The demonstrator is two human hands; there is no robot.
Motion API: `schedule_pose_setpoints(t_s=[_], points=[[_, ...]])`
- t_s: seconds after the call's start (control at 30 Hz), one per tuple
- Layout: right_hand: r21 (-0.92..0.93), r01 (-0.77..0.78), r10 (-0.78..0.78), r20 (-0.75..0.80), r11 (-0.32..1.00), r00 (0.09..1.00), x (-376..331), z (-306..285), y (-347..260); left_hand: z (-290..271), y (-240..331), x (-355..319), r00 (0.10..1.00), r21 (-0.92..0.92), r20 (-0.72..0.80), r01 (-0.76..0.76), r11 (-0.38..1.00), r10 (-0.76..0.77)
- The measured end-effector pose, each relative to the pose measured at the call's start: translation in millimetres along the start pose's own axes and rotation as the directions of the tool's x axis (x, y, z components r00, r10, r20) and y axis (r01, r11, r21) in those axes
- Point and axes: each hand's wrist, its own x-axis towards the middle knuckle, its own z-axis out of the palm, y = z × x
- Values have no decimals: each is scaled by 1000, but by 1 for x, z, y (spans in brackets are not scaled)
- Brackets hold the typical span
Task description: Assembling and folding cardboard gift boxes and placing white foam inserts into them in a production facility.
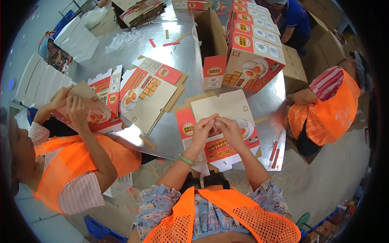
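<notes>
A flat, unfolded red and beige carton (221, 106) with an egg picture lies on the metal table in front of me. Over its middle, my left hand (202, 130) and my right hand (230, 130) meet with fingertips pinched close together. Whatever small thing they hold, if anything, is hidden by the fingers. A green bangle (187, 159) circles my left wrist. More flat cartons (148, 97) are stacked to the left of mine.
Finished egg boxes (254, 60) stand in a row at the back right, beside an open brown carton (210, 36). A co-worker at left handles a box (87, 106); another in an orange vest (326, 109) is at right. Red strips (275, 154) lie near the table edge (279, 167).
</notes>
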Motion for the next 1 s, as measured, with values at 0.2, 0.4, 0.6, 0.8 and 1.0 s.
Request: schedule_pose_setpoints(t_s=[0.2, 0.4, 0.6, 0.8, 1.0], points=[[328, -219, 198, 95, 919, 976, 30, -3, 10, 6, 23, 10, 975, -281, 86, 220, 934, -204], [113, -92, 92, 5, 989, 996, 71, -12, 42, -33, -1, 68, 914, 794, -39, -217, 567, 404], [-317, -4, -43, -143, 949, 989, 103, -5, 72, -17, 39, 100, 980, 984, 7, 28, -173, 198], [-595, 10, -114, -137, 804, 984, 89, 10, 69, -55, 40, 128, 992, 992, 67, -54, 114, -108], [-728, 53, -135, -55, 684, 989, 77, 15, 64, -46, 33, 132, 989, 957, 60, -18, 290, -139]])
